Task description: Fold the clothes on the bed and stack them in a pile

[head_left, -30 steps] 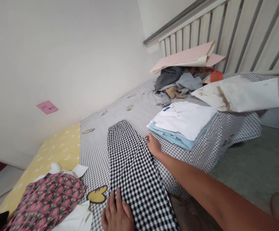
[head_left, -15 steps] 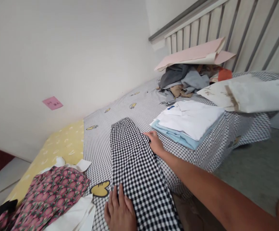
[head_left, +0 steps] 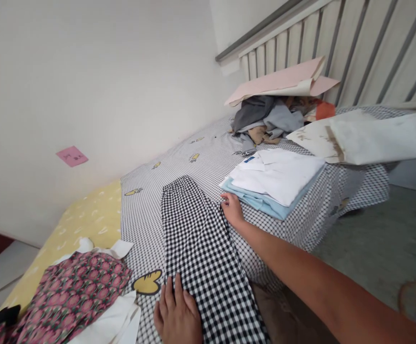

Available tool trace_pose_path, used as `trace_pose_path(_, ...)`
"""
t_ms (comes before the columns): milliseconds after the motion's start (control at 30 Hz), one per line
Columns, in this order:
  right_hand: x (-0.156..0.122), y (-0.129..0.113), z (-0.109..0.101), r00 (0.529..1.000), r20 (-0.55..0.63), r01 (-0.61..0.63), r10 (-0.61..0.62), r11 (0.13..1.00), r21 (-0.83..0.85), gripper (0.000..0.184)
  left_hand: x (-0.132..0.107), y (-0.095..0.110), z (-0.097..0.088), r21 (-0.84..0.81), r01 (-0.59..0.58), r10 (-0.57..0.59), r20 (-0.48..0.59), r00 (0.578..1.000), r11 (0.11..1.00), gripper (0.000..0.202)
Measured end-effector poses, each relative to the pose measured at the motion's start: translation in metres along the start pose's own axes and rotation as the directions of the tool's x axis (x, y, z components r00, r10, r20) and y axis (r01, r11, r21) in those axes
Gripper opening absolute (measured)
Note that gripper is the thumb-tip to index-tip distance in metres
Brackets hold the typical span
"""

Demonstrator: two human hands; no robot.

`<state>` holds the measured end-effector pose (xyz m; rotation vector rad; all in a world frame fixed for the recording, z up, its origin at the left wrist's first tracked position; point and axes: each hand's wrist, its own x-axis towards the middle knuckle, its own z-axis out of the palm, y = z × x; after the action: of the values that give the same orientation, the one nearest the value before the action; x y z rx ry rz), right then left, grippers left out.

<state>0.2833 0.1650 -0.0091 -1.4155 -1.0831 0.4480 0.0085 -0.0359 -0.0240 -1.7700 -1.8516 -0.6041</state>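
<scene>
Black-and-white checked trousers (head_left: 200, 248), folded lengthwise with a gathered waistband at the far end, lie on the bed. My left hand (head_left: 178, 310) rests flat on their near left edge, fingers stretched out. Just beside their upper right edge is my right hand (head_left: 232, 210), its fingers loosely bent and apart, with nothing visible in them. Past it sits a stack of folded clothes, a white shirt (head_left: 279, 174) on top of light blue cloth (head_left: 265, 203).
A pink floral garment (head_left: 82, 282) with white cloth lies at left. Behind the stack are a heap of grey clothes (head_left: 254, 114), pink card (head_left: 279, 83) and a stained white sheet (head_left: 372, 138). The patterned bedsheet (head_left: 143, 229) meets a wall; floor (head_left: 358, 234) shows at right.
My right hand has shifted slightly away from the trousers' edge toward the folded stack, its fingers less pointed. My left hand stays flat on the trousers. The view has turned slightly.
</scene>
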Motion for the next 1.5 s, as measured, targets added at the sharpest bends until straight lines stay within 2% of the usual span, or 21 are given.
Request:
trace_pose_path(200,-0.009,-0.003,-0.012,1.000,0.000,0.021,-0.021,1.000,-0.007,0.022,0.002,0.002,-0.003,0.042,-0.029,0.030,-0.025,0.999,0.999,0.047)
trace_pose_path(367,-0.025,-0.009,-0.017,0.994,0.082,0.080,-0.075,0.995,-0.059,0.035,0.003,0.004,-0.008,0.053,-0.032,0.034,-0.022,0.999,0.998,0.047)
trace_pose_path(467,-0.030,-0.013,-0.015,0.992,0.105,0.086,-0.076,0.992,-0.094,0.035,0.003,0.004,-0.008,0.047,-0.022,0.022,-0.018,1.000,0.999,0.046)
trace_pose_path(600,-0.030,-0.014,-0.012,0.993,0.100,0.072,-0.058,0.987,-0.144,0.028,0.002,0.003,-0.005,0.041,-0.017,0.018,-0.014,1.000,0.999,0.046)
trace_pose_path(767,-0.028,-0.013,-0.014,0.998,0.057,0.047,-0.037,0.982,-0.184,0.031,0.000,0.003,-0.005,0.034,-0.006,0.007,-0.019,1.000,0.999,0.047)
trace_pose_path(900,-0.033,-0.015,-0.012,0.997,0.046,0.066,-0.058,0.977,-0.202,0.013,-0.001,0.002,-0.007,0.011,-0.027,0.028,-0.009,1.000,1.000,0.046)
trace_pose_path(1067,-0.037,-0.023,-0.017,0.995,0.018,0.099,-0.097,0.971,-0.217,0.044,0.000,0.003,-0.009,0.020,-0.037,0.037,0.011,0.999,0.999,0.047)
trace_pose_path(1200,-0.041,-0.054,-0.022,0.990,-0.028,0.130,-0.141,0.961,-0.245,0.047,-0.001,0.005,-0.011,0.038,-0.039,0.039,0.010,0.999,0.999,0.046)
trace_pose_path(1267,-0.056,-0.078,-0.015,0.959,0.028,0.276,-0.281,0.913,-0.300,0.047,-0.002,0.004,-0.010,0.041,-0.046,0.046,0.000,0.999,0.998,0.046)
trace_pose_path(1300,-0.067,-0.090,-0.008,0.922,0.105,0.386,-0.372,0.861,-0.331,0.048,-0.002,0.003,-0.009,0.042,-0.047,0.048,-0.005,0.999,0.998,0.045)
trace_pose_path(1367,-0.093,-0.106,0.012,0.814,0.362,0.567,-0.454,0.756,-0.328,0.050,-0.003,0.002,-0.007,0.044,-0.052,0.053,-0.011,0.999,0.998,0.046)
trace_pose_path(1433,-0.113,-0.110,0.033,0.676,0.624,0.653,-0.393,0.712,-0.259,0.051,-0.002,0.001,-0.006,0.040,-0.058,0.059,-0.021,0.998,0.998,0.046)
trace_pose_path(1467,-0.118,-0.107,0.041,0.622,0.713,0.654,-0.323,0.715,-0.247,0.056,-0.002,0.001,-0.006,0.035,-0.060,0.061,-0.027,0.998,0.998,0.046)
trace_pose_path(1500,-0.117,-0.102,0.047,0.594,0.769,0.633,-0.236,0.727,-0.266,0.062,-0.001,0.002,-0.006,0.030,-0.066,0.067,-0.032,0.997,0.997,0.046)
